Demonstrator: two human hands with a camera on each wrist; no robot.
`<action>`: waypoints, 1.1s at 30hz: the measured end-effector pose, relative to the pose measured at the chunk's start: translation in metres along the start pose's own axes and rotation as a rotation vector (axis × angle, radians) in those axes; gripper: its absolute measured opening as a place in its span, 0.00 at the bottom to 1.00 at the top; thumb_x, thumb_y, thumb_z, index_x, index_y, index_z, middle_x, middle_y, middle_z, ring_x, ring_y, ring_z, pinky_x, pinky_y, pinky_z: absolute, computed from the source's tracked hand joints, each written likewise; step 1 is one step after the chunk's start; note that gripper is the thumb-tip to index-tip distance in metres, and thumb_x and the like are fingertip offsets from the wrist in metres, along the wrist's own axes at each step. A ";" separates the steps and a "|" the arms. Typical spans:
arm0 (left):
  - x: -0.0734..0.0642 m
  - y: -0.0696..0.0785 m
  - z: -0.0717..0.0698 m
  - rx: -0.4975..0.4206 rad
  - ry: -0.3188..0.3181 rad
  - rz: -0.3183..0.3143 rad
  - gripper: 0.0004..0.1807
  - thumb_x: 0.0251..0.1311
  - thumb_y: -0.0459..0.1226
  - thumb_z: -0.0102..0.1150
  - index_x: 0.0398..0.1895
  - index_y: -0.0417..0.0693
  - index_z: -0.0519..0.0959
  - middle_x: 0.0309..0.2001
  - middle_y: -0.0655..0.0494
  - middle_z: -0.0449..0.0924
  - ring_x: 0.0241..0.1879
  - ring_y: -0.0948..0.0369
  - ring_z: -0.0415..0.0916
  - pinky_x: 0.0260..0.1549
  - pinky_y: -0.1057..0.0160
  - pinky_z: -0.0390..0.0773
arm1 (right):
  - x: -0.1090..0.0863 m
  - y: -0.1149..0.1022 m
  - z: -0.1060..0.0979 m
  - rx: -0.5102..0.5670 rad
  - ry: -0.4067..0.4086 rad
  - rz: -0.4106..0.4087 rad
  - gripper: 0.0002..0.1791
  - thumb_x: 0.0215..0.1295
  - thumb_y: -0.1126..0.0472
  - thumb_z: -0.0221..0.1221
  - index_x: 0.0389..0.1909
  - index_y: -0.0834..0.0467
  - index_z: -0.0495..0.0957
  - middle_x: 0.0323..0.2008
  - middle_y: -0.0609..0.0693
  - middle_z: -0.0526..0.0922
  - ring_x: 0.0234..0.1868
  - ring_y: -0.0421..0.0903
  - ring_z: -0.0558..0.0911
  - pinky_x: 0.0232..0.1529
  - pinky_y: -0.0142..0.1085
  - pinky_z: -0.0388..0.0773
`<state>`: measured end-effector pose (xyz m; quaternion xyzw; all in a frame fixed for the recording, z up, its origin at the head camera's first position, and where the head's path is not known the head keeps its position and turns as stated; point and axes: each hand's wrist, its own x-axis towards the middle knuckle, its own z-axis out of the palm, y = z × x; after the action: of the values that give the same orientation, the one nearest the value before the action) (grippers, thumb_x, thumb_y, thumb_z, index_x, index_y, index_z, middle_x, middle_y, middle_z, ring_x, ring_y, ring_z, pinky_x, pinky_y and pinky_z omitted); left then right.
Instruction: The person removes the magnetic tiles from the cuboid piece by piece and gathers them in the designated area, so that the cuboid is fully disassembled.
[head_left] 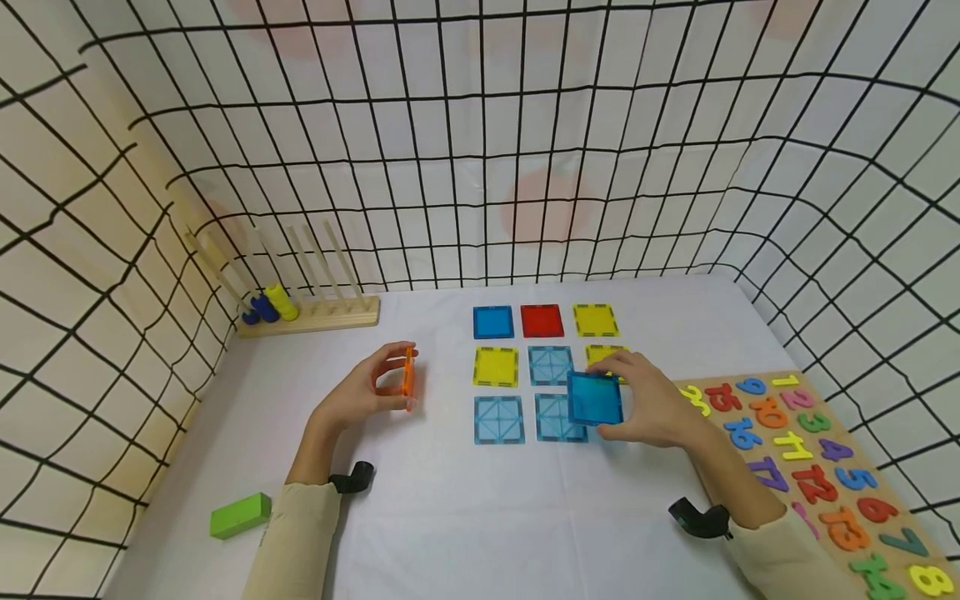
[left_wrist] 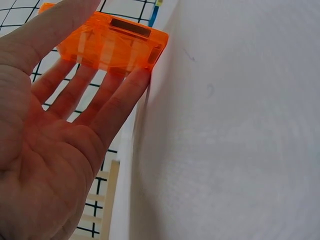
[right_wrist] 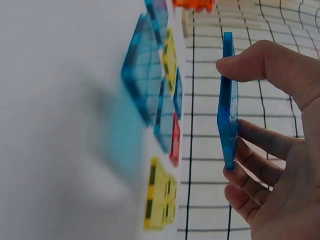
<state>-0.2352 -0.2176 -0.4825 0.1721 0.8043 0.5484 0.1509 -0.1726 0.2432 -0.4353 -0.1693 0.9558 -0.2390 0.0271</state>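
Observation:
My left hand holds an orange translucent magnetic tile on edge between thumb and fingers, left of the tile grid. In the left wrist view the orange tile spans from thumb to fingertips. My right hand pinches a blue magnetic tile by opposite edges, raised above the table; the right wrist view shows this blue tile edge-on. Beneath it, a light blue tile is partly covered. A yellow tile is partly hidden behind the right fingers.
Other tiles lie in rows: blue, red, yellow, yellow, light blue, light blue. A peg abacus, green block and number board stand around; black mesh encloses the table.

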 end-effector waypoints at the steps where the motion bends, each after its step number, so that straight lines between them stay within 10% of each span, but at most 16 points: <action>1: 0.000 0.000 0.000 0.000 0.000 0.000 0.52 0.50 0.30 0.79 0.78 0.56 0.61 0.75 0.58 0.63 0.77 0.46 0.60 0.65 0.46 0.76 | -0.002 0.003 0.000 0.000 -0.003 0.008 0.41 0.47 0.50 0.77 0.66 0.49 0.75 0.68 0.61 0.70 0.66 0.64 0.68 0.54 0.65 0.80; 33: 0.001 -0.008 0.001 0.024 -0.005 -0.033 0.53 0.49 0.32 0.81 0.78 0.58 0.62 0.74 0.58 0.65 0.76 0.49 0.60 0.67 0.46 0.73 | -0.015 0.053 0.013 -0.014 -0.128 0.078 0.42 0.49 0.49 0.78 0.67 0.51 0.75 0.70 0.68 0.67 0.63 0.68 0.69 0.57 0.69 0.75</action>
<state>-0.2366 -0.2189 -0.4906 0.1619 0.8130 0.5358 0.1602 -0.1734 0.2868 -0.4717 -0.1470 0.9596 -0.2197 0.0961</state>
